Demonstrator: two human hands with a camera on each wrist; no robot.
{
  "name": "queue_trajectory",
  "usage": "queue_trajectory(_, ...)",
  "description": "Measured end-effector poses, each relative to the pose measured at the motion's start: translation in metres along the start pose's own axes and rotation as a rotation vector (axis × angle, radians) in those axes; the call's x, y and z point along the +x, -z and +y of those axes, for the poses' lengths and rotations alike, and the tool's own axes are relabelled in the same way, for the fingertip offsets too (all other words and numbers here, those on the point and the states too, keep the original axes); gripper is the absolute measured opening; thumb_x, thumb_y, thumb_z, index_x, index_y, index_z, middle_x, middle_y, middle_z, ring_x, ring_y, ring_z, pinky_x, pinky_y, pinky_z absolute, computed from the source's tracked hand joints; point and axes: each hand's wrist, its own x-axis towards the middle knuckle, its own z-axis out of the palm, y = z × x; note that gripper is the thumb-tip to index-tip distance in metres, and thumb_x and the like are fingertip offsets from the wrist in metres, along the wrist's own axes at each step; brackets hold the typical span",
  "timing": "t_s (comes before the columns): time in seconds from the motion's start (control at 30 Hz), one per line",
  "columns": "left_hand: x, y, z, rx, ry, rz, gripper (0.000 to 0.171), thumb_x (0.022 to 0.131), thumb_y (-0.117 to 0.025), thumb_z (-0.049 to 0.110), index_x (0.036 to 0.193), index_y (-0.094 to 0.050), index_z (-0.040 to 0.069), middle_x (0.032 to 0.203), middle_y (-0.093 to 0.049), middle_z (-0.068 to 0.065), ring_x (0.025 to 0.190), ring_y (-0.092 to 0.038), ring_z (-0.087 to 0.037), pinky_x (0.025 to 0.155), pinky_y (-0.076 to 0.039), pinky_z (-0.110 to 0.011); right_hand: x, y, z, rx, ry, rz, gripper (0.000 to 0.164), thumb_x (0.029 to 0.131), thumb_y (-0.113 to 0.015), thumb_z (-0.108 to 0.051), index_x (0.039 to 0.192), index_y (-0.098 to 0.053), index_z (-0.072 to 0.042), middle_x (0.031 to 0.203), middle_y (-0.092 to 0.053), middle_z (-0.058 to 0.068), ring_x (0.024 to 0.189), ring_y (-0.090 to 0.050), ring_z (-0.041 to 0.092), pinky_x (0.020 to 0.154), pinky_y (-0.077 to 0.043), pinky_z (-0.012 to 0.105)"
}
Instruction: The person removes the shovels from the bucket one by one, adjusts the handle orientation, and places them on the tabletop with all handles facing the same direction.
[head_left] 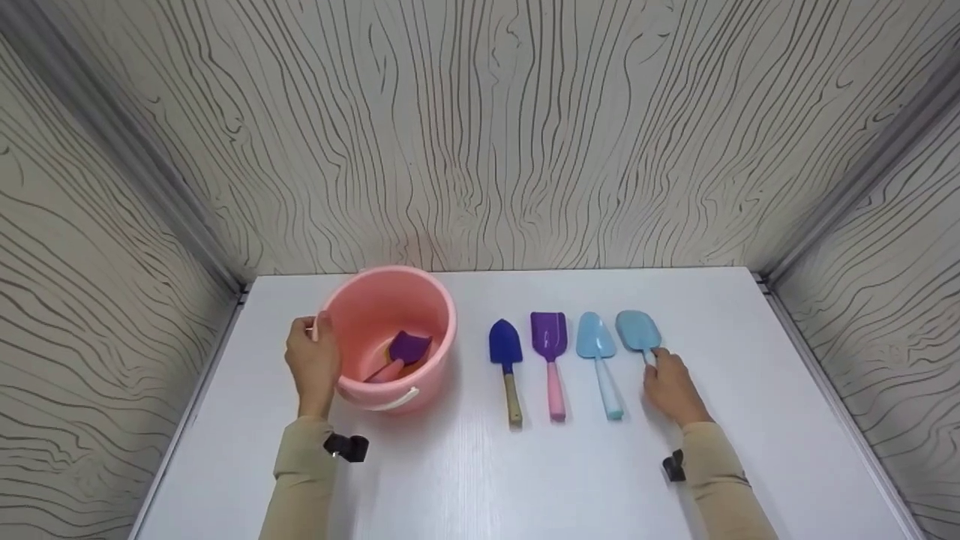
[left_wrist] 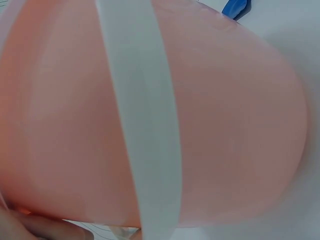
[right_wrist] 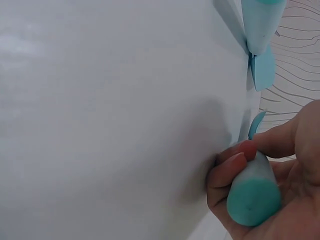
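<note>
At the left, a pink bucket [head_left: 390, 285] stands on the white table, its white handle [left_wrist: 145, 115] hanging down the near side. My left hand [head_left: 313, 364] grips the bucket's left rim, thumb over the edge. Inside the bucket lie a purple shovel [head_left: 409, 347] and a pinkish handle. My right hand [head_left: 673, 386] curls its fingers round the handle of the rightmost light blue shovel [head_left: 638, 330]. The right wrist view shows the handle's green end [right_wrist: 254, 201] in the palm. Just left of it lies another light blue shovel [head_left: 595, 337].
Between bucket and right hand lie a dark blue trowel [head_left: 505, 343] with a tan handle and a purple shovel [head_left: 550, 334] with a pink handle, in a row. Wood-patterned panels [head_left: 495, 135] rise behind the white table [head_left: 465, 480] and at both sides.
</note>
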Motion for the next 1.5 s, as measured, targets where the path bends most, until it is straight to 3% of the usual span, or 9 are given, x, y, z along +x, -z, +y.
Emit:
queue_trajectory(0.53, 0.000, -0.001, 0.000, 0.001, -0.011, 0.027, 0.042, 0.113, -0.046, 0.032, 0.130, -0.056, -0.005, 0.126, -0.063, -0.031, 0.110, -0.061, -0.043, 0.094, -0.049, -0.055, 0.002, 0.003, -0.008, -0.081, -0.036, -0.051, 0.053, 0.110, -0.039, -0.009, 0.150, -0.029, 0.024, 0.130, -0.048, 0.044, 0.120, -0.056, 0.055, 0.106, -0.046, 0.067)
queue_trajectory(0.87, 0.000, -0.002, 0.000, 0.006, -0.014, 0.033, 0.040, 0.112, -0.046, 0.031, 0.129, -0.057, -0.005, 0.120, -0.063, -0.030, 0.105, -0.061, -0.041, 0.091, -0.047, -0.053, 0.002, 0.011, -0.010, -0.149, -0.071, -0.107, 0.056, 0.109, -0.041, -0.011, 0.152, -0.029, 0.023, 0.133, -0.044, 0.046, 0.126, -0.053, 0.059, 0.109, -0.044, 0.068)
queue_trajectory(1.23, 0.001, -0.003, -0.001, 0.021, -0.025, 0.044, 0.040, 0.113, -0.046, 0.032, 0.128, -0.059, -0.004, 0.111, -0.064, -0.026, 0.097, -0.061, -0.036, 0.082, -0.047, -0.045, 0.000, 0.009, -0.007, -0.147, -0.085, -0.104, 0.059, 0.108, -0.048, -0.012, 0.153, -0.029, 0.022, 0.135, -0.047, 0.045, 0.126, -0.055, 0.057, 0.110, -0.043, 0.068)
queue_trajectory(1.5, 0.000, -0.003, 0.000, 0.014, -0.030, 0.032, 0.041, 0.113, -0.045, 0.031, 0.129, -0.057, -0.005, 0.115, -0.063, -0.026, 0.099, -0.061, -0.037, 0.083, -0.048, -0.047, 0.000, 0.014, -0.008, -0.118, -0.117, -0.119, 0.063, 0.109, -0.051, -0.019, 0.152, -0.031, 0.022, 0.129, -0.049, 0.040, 0.113, -0.059, 0.048, 0.100, -0.052, 0.063)
